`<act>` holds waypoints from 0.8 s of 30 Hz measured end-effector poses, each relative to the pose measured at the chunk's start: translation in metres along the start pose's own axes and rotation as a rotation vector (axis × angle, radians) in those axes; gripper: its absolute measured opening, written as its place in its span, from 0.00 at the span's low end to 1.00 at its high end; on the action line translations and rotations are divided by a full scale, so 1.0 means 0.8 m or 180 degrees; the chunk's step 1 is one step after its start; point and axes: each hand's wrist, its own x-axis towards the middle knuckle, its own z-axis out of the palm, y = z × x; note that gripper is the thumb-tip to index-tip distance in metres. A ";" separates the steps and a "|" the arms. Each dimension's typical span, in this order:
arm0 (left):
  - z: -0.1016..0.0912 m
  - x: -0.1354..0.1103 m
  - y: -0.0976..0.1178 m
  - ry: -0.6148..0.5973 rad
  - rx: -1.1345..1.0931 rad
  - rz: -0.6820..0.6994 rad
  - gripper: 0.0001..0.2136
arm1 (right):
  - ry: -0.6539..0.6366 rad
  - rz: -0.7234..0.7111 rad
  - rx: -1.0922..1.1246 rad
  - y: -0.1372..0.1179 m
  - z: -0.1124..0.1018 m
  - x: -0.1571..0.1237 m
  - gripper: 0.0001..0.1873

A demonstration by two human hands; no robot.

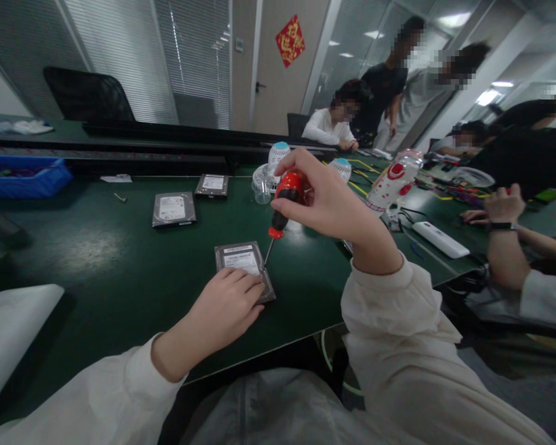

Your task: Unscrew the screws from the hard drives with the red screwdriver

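A hard drive (238, 254) lies label up on the green table in front of me. Across its near part rests my left hand (234, 301), fingers over the top and thumb along the near right edge, steadying it. My right hand (324, 194) is closed round the handle of a red and black screwdriver (282, 207). The shaft slants down, its tip at the right edge of the drive; whether it sits in a screw is too small to tell. Two more hard drives, a nearer one (173, 209) and a farther one (212, 185), lie beyond to the left.
A blue bin (23, 176) stands at the far left, a white object (16, 327) nearer. Behind my right hand are white fans (278, 157), a clear cup (262, 191) and a red-spotted bottle (393, 179). A power strip (440, 240) lies right, beside another person's hand (505, 204).
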 end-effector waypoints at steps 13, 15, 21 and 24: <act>-0.001 0.001 0.000 0.0037 -0.0025 -0.0003 0.10 | 0.0169 -0.0268 0.0197 -0.002 0.008 0.003 0.04; -0.001 0.001 0.000 0.0036 -0.0030 -0.0001 0.10 | 0.0098 -0.0333 0.0143 -0.001 0.007 0.002 0.08; -0.001 0.000 0.001 0.0051 -0.0048 -0.0005 0.10 | -0.0021 -0.0173 -0.0263 -0.002 0.007 0.000 0.12; -0.002 -0.001 0.001 0.0067 -0.0034 0.0011 0.09 | 0.0078 0.0094 -0.0543 -0.001 0.009 0.000 0.15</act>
